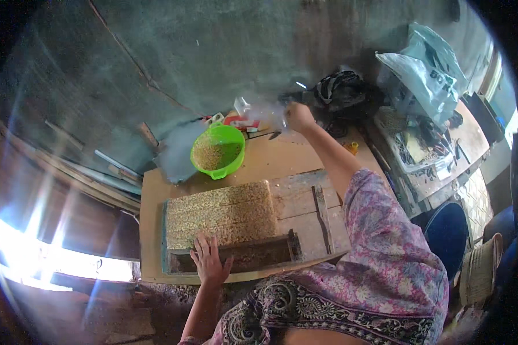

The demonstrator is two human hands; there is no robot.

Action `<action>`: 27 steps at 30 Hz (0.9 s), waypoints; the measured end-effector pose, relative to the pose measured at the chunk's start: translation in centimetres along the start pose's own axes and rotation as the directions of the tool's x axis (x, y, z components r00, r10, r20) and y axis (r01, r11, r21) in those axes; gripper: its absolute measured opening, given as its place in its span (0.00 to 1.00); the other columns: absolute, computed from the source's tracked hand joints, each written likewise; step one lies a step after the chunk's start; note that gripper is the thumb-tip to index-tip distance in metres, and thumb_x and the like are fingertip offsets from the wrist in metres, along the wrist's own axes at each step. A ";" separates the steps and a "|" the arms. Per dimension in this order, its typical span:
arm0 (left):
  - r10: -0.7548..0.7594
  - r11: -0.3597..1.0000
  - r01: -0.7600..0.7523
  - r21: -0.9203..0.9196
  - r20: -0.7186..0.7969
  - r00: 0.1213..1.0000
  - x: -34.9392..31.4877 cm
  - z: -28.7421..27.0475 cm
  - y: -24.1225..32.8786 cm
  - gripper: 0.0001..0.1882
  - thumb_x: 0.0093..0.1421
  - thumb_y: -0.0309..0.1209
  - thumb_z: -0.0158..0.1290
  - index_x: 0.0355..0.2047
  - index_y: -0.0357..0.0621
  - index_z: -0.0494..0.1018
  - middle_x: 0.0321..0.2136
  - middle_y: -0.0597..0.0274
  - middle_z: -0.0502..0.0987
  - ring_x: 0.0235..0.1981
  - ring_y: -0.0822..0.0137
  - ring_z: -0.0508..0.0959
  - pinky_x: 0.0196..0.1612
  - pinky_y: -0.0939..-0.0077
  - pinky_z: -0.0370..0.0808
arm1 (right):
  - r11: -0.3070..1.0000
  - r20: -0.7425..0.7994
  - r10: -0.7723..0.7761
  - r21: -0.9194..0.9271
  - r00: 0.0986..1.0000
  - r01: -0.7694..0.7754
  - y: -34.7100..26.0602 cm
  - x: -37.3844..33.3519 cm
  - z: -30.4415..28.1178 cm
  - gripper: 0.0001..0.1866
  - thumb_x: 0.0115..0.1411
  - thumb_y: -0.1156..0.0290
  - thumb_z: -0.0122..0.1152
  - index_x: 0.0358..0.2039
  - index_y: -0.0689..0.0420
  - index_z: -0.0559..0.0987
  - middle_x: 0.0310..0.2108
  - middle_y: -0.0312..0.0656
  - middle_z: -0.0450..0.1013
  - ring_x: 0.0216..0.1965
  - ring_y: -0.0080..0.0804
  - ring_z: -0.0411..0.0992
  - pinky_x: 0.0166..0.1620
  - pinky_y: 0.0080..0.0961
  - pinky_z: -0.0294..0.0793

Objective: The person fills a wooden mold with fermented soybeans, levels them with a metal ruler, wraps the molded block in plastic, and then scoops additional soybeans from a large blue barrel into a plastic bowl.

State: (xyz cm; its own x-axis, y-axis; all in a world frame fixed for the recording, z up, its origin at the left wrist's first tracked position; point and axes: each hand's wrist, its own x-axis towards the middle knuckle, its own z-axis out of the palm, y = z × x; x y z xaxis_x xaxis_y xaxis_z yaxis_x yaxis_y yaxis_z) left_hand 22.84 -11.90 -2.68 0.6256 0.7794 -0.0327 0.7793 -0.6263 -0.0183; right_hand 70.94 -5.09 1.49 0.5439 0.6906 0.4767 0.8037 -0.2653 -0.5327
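Note:
My left hand rests flat, fingers spread, on the near rim of a shallow wooden tray. A pressed slab of golden grain brittle fills the tray's left half. My right hand is stretched far forward over the board, shut on a clear plastic bag near the wall. A green plastic bowl with grain in it stands just beyond the slab.
The tray lies on a wooden board against a grey wall. Small red and white packets and a dark bundle of cloth lie at the back. To the right stand a cluttered table, plastic bags and a blue chair.

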 end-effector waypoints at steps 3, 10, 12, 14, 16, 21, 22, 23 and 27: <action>-0.015 1.000 0.015 0.000 -0.012 1.000 -0.4 -0.4 0.1 0.44 0.50 0.50 0.49 0.60 0.44 0.44 0.60 0.42 0.38 0.61 0.43 0.40 0.57 0.41 0.41 | 0.984 -0.397 0.012 0.168 0.918 0.060 -2.6 0.9 -3.6 0.07 0.50 0.70 0.50 0.22 0.61 0.73 0.25 0.54 0.70 0.31 0.52 0.69 0.34 0.41 0.68; 0.042 0.989 -0.056 -0.136 -0.103 0.994 -0.6 0.5 -1.6 0.43 0.50 0.52 0.49 0.60 0.44 0.46 0.60 0.42 0.40 0.61 0.42 0.42 0.56 0.40 0.42 | 0.846 -0.270 0.003 0.514 0.963 0.141 -10.8 -3.0 -12.8 0.09 0.54 0.67 0.52 0.28 0.61 0.70 0.24 0.46 0.71 0.26 0.41 0.68 0.31 0.32 0.65; 0.138 0.914 -0.249 -0.322 -0.332 0.933 -0.2 1.2 -2.3 0.44 0.48 0.50 0.51 0.60 0.47 0.44 0.60 0.43 0.41 0.61 0.42 0.42 0.57 0.41 0.43 | 0.732 -0.151 0.050 0.678 0.987 0.067 -13.7 -4.6 -15.6 0.09 0.55 0.68 0.52 0.28 0.62 0.70 0.24 0.42 0.71 0.25 0.33 0.67 0.30 0.27 0.64; 0.133 0.702 -0.384 -0.599 -0.419 0.898 3.0 0.1 -1.9 0.46 0.48 0.46 0.54 0.61 0.50 0.41 0.61 0.46 0.42 0.61 0.45 0.44 0.58 0.46 0.44 | 0.567 -0.045 0.080 0.824 0.996 -0.008 -15.8 -6.4 -17.8 0.08 0.54 0.70 0.53 0.27 0.62 0.70 0.24 0.35 0.69 0.26 0.20 0.62 0.29 0.20 0.61; 0.113 0.305 -0.443 -0.843 -0.430 0.896 5.9 -4.7 0.5 0.45 0.50 0.43 0.55 0.61 0.46 0.40 0.60 0.48 0.44 0.61 0.51 0.46 0.59 0.55 0.47 | 0.611 -0.024 0.107 0.790 0.994 -0.047 -18.2 -9.1 -19.3 0.07 0.54 0.70 0.54 0.28 0.61 0.70 0.24 0.37 0.70 0.25 0.19 0.63 0.27 0.19 0.60; 0.278 -0.160 -0.543 -0.824 -0.565 0.777 12.6 -13.1 3.4 0.40 0.50 0.36 0.57 0.58 0.37 0.47 0.56 0.53 0.53 0.58 0.60 0.54 0.57 0.70 0.53 | 0.655 -0.142 0.136 0.755 0.980 0.019 -20.6 -13.5 -18.8 0.08 0.55 0.70 0.53 0.29 0.62 0.71 0.24 0.37 0.70 0.24 0.20 0.64 0.26 0.20 0.61; 0.288 -0.169 -0.538 -0.826 -0.564 0.774 13.4 -13.7 3.6 0.40 0.50 0.36 0.57 0.58 0.37 0.47 0.56 0.53 0.53 0.58 0.60 0.54 0.57 0.70 0.53 | 0.662 -0.148 0.146 0.749 0.978 0.015 -20.9 -14.4 -18.8 0.08 0.55 0.70 0.53 0.29 0.62 0.71 0.24 0.37 0.70 0.24 0.20 0.64 0.26 0.20 0.61; 0.299 -0.141 -0.547 -0.825 -0.562 0.771 13.8 -13.9 4.0 0.39 0.50 0.36 0.57 0.57 0.37 0.49 0.55 0.54 0.55 0.56 0.61 0.56 0.56 0.71 0.54 | 0.728 -0.188 0.145 0.685 0.971 0.024 -20.9 -15.5 -19.0 0.08 0.55 0.70 0.53 0.29 0.62 0.71 0.24 0.37 0.70 0.24 0.20 0.64 0.26 0.19 0.62; 0.354 -0.165 -0.524 -0.836 -0.546 0.759 12.9 -12.8 3.6 0.27 0.51 0.35 0.56 0.48 0.37 0.61 0.45 0.57 0.65 0.48 0.66 0.64 0.51 0.73 0.60 | 0.740 -0.219 0.233 0.672 0.948 -0.027 -22.4 -19.4 -20.1 0.07 0.54 0.71 0.54 0.29 0.62 0.71 0.21 0.35 0.68 0.22 0.19 0.64 0.26 0.18 0.62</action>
State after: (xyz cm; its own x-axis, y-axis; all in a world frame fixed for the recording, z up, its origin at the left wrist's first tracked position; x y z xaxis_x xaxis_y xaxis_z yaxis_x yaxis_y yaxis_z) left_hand 34.14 -3.94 9.67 0.7699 0.3780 0.5141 -0.4270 -0.2936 0.8553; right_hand 47.24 -26.07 18.19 0.7554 0.4455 0.4805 0.4182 0.2368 -0.8770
